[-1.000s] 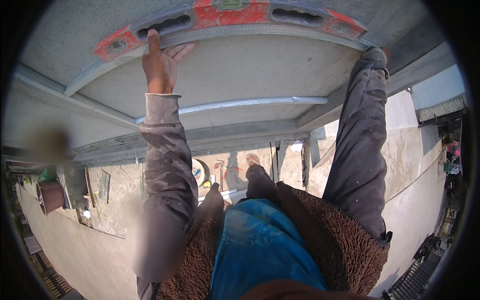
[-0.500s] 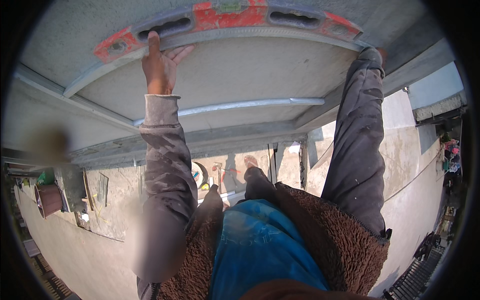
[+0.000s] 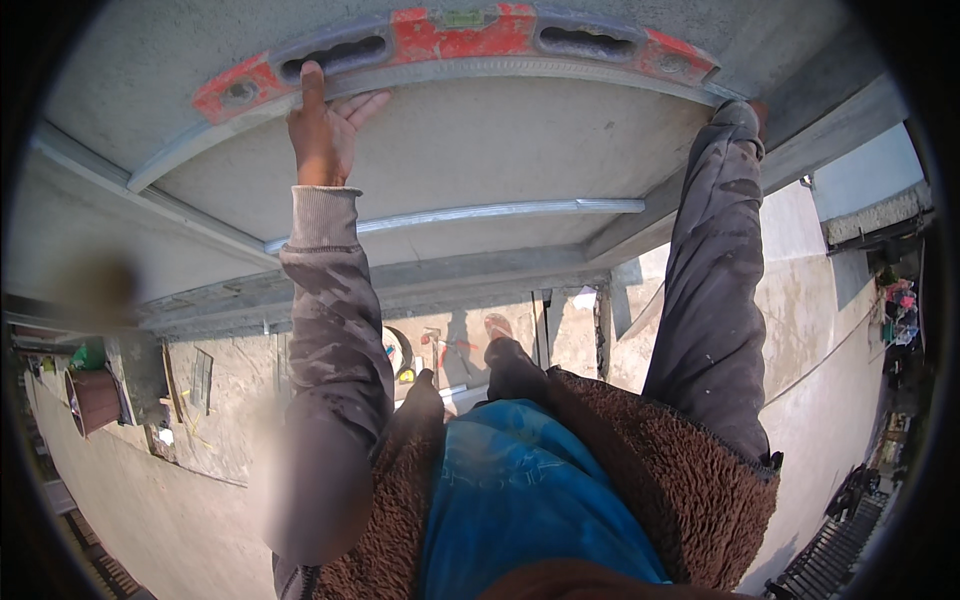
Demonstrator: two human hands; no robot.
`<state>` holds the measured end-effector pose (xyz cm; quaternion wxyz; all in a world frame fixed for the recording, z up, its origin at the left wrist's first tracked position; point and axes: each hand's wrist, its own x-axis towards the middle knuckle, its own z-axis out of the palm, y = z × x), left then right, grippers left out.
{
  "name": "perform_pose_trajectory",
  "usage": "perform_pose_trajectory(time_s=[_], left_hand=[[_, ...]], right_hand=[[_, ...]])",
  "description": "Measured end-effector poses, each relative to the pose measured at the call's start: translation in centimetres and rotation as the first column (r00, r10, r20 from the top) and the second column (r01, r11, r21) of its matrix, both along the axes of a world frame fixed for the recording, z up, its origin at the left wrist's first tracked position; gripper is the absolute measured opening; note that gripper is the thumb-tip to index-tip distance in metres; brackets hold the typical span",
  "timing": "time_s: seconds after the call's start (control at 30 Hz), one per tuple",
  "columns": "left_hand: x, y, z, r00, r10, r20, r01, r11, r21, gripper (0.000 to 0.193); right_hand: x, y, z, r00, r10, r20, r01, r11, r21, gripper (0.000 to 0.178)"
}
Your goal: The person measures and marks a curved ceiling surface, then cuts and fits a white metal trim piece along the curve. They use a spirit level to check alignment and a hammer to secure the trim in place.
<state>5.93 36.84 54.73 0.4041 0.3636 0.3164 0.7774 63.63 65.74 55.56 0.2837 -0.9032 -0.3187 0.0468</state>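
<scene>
A long red and grey spirit level (image 3: 460, 35) lies flat against a grey plastered surface (image 3: 500, 130) at the top of the view. My left hand (image 3: 320, 130) presses on the level's left part, index finger stretched up over it and the other fingers spread. My right arm in a grey sleeve reaches up to the level's right end. Only a sliver of my right hand (image 3: 758, 106) shows past the cuff, so its grip is hidden.
A thin metal bar (image 3: 470, 212) runs across the plaster below the level, above grey ledges (image 3: 400, 285). Far beneath are my foot (image 3: 515, 365), a concrete floor (image 3: 180, 500), a brown pot (image 3: 95, 398) at left and a wall and railing at right.
</scene>
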Motion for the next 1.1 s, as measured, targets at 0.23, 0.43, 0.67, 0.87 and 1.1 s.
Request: perform_pose_trajectory(time_s=[0.23, 0.43, 0.67, 0.87, 1.1], left_hand=[[0.0, -0.1, 0.1, 1.0, -0.003, -0.03, 0.003, 1.0, 0.01, 0.095], [0.2, -0.2, 0.2, 1.0, 0.013, -0.013, -0.013, 1.0, -0.007, 0.092], [0.1, -0.3, 0.4, 0.998, -0.046, 0.046, 0.046, 0.999, -0.013, 0.09], [0.0, -0.3, 0.3, 0.999, -0.035, 0.026, 0.035, 0.999, -0.004, 0.091], [0.2, -0.5, 0.5, 0.997, -0.063, 0.042, 0.063, 0.998, -0.004, 0.098]], right_hand=[[-0.3, -0.5, 0.1, 1.0, -0.001, -0.001, 0.002, 1.0, 0.015, 0.028], [-0.5, -0.8, 0.4, 1.0, -0.002, -0.012, 0.002, 1.0, 0.022, 0.028], [-0.8, -0.9, 0.7, 1.0, -0.004, -0.027, 0.005, 0.999, 0.033, 0.028], [-1.2, -1.1, 0.8, 0.999, -0.01, -0.038, 0.012, 0.999, 0.04, 0.029], [-1.4, -1.2, 1.0, 0.999, -0.019, -0.049, 0.022, 0.999, 0.047, 0.029]])
